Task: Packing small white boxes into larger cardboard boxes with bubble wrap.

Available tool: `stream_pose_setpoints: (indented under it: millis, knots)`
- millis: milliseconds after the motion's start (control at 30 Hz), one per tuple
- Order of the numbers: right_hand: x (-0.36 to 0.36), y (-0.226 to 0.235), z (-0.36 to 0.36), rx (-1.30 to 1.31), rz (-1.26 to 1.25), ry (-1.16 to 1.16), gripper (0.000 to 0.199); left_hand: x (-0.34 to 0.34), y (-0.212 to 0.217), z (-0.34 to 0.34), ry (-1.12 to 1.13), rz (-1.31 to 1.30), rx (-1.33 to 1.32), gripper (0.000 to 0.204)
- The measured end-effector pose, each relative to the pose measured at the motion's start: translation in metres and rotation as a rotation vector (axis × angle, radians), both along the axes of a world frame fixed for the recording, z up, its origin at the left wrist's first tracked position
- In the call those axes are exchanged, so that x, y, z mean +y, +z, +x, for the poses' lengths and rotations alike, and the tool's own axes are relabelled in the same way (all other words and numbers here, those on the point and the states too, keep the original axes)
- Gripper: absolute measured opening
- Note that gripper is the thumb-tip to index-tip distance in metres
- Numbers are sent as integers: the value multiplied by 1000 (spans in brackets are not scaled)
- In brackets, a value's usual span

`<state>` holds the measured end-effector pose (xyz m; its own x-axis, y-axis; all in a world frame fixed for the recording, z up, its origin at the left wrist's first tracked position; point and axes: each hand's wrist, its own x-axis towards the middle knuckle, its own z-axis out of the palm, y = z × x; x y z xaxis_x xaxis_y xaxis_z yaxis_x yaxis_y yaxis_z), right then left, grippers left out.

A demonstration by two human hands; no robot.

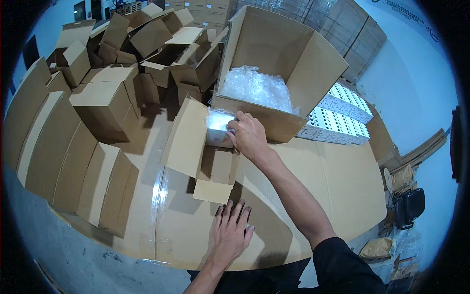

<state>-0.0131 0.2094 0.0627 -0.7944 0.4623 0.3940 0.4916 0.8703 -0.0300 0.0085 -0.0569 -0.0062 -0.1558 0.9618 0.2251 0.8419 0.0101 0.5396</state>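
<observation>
A small brown carton (pixel 215 164) stands with its flaps spread, at the middle of the cardboard-covered table. In its far end sits a white, box-shaped item (pixel 219 138) with shiny clear plastic over its top. My right hand (pixel 248 134) reaches over the carton, its fingers bent and closed on the right edge of the white item; the fingertips are partly hidden. On the table near the carton's front flap, my left hand (pixel 231 231) lies flat with its fingers stretched out, holding nothing.
Behind the small carton stands a large open box (pixel 274 113) filled with clear plastic wrap (pixel 257 87). White trays with rows of dark squares (pixel 335 126) are stacked to its right. Several open cartons (pixel 107 105) crowd the left. A dark chair (pixel 410 208) stands beyond the right edge.
</observation>
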Motion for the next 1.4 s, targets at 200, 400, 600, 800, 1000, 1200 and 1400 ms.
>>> stream_pose_setpoints:
  millis: [200, 400, 600, 800, 1000, 1200, 1400]
  knots:
    - [-15, 3, 16, 37, -215, -7, 30, 4, 4, 5, -12, -43, 50, 58]
    - [-13, -18, 93, 352, -387, 85, 46, 23, -2, 14, -16, -94, 86, 61]
    - [25, -53, 205, 363, -430, -112, 42, 72, -3, 30, -86, -77, 125, 61]
    - [85, -69, 314, 429, -389, -316, 36, 138, -5, 37, -99, -56, 153, 58]
    - [153, -73, 405, 510, -253, -608, 45, 206, -10, 29, -158, 53, 93, 45]
    - [217, -65, 446, 623, -192, -800, 57, 217, -11, 27, -154, 77, 84, 40]
    - [252, -61, 457, 519, -128, -907, 62, 218, -16, 22, -150, 73, 109, 38]
